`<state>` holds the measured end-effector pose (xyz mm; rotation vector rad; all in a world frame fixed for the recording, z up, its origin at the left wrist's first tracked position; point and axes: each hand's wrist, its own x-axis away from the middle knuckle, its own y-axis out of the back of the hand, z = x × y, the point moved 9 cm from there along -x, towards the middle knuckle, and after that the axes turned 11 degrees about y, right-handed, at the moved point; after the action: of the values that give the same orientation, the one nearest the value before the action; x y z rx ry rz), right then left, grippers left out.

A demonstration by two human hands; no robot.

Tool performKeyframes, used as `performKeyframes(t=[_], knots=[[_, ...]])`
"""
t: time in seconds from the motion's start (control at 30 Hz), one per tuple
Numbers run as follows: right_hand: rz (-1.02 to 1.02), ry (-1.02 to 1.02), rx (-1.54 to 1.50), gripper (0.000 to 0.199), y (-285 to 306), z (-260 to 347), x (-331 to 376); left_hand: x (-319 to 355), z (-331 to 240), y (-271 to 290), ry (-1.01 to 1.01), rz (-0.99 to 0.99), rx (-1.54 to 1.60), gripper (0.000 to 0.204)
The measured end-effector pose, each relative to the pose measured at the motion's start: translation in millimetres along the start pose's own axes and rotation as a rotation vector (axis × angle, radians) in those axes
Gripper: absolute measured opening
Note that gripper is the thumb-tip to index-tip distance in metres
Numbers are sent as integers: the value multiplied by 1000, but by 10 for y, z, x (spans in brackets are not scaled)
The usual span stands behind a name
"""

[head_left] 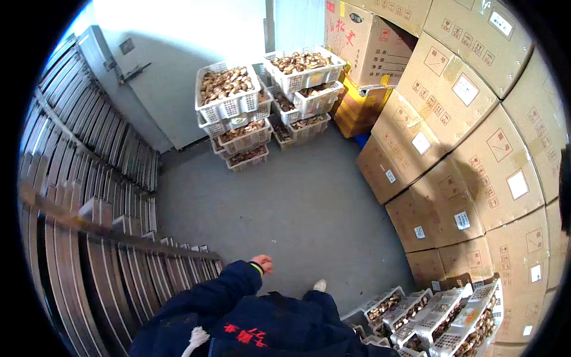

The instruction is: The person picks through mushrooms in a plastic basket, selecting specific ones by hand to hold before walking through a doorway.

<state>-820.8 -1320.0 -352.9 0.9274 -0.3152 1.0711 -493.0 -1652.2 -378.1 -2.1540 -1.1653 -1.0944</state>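
Observation:
My left hand (262, 263) hangs low in front of my body, over the grey floor (273, 208). Its fingers are loosely bent and a little apart, and nothing shows in them. A yellow-green band circles the wrist at the end of a dark blue sleeve (229, 282). My right hand is out of the picture. Farther ahead, white perforated plastic crates (238, 110) stand in stacks, filled with brown mushrooms (228, 85). A second stack of crates (312, 80) stands beside them, also holding mushrooms.
Tall metal racks (95, 238) line my left side. Brown cardboard boxes (452, 137) are piled high along the right. More mushroom crates (437, 321) stand near my right side. A white door (160, 89) with a handle is at the far left. A yellow-taped box (360, 107) stands behind the crates.

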Motion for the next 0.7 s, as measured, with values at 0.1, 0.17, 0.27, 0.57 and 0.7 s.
performKeyframes(t=[0.1,0.17,0.27,0.57,0.7], knots=[[22,7,1,28,99,265,-522,-219,-890,-495,-121,122,-90,24],[32,-9,15,28,232,374,-867,-272,-1428,-757,-230,164,-202,24],[69,-21,76,28,441,648,-1477,-470,-1948,-854,-294,218,-200,24],[495,93,1033,28,1422,1788,-3307,-604,-2895,397,-190,-88,153,22],[109,-188,1549,28,2494,2456,-4963,-793,-3461,612,-160,-112,264,23]])
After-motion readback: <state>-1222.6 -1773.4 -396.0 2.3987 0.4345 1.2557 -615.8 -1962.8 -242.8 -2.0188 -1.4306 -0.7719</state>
